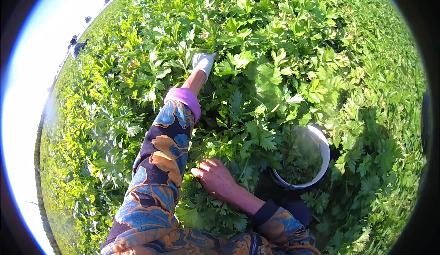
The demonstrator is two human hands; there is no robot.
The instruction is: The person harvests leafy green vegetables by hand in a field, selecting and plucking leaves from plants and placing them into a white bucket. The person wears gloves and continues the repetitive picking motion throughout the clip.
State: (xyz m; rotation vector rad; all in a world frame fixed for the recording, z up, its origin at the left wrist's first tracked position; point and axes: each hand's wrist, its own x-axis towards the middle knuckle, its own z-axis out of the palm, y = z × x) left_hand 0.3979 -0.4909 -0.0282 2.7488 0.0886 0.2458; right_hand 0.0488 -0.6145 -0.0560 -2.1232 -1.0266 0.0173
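Leafy green plants with lobed, celery-like leaves [240,60] fill the ground before me. My left hand [204,62], in a white glove, reaches far out among them; its fingers are hidden by leaves. My right hand [217,178] is bare and lies low over the plants near my body, its fingers bent at some stems and leaves; whether it grips them cannot be made out. Right of it stands a white bucket [324,151], with cut or loose greenery [300,155] inside and leaves hanging over its left rim.
Dense plants spread on all sides. A person [78,48] is at the field's far left edge. My patterned left sleeve [168,145] crosses the middle of the view. A dark shadow [374,148] falls on the leaves at the right.
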